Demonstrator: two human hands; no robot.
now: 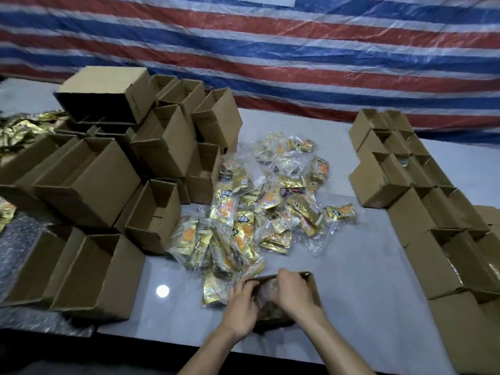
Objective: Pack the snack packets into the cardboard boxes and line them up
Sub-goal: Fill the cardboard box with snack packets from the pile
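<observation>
At the near bench edge: we find both hands over one open cardboard box [313, 288], which stands on the bench [359, 288] right in front of us.
Left grip: the left hand [240, 307] curls its fingers over the box's left rim and holds it.
Right grip: the right hand [292, 296] reaches down into the box mouth, fingers bent onto a clear-wrapped bundle [266, 292] inside. The view is blurred there, so we cannot tell whether it pinches the bundle or only presses on it.
Task goods: the snack packets [265, 201], gold and orange in clear bags, lie in a loose heap just beyond the box. The heap reaches the box's far rim and spreads toward the middle of the bench.
Left side: we see the empty boxes [108, 171] piled in a jumble, many tilted or on their sides, mouths open at different angles.
Right side: the lined-up boxes [405, 185] stand upright, flaps up, side by side in rows along the bench's right part, well apart from the heap. A few show something shiny inside.
Far left: gold foil packs [21, 131] lie behind the jumble, and a crinkled clear sheet [19, 239] lies under it.
Bench top: pale and glossy, with a round light reflection [162, 290] left of the held box.
Backdrop: a red, white and blue striped tarp [270, 50].
</observation>
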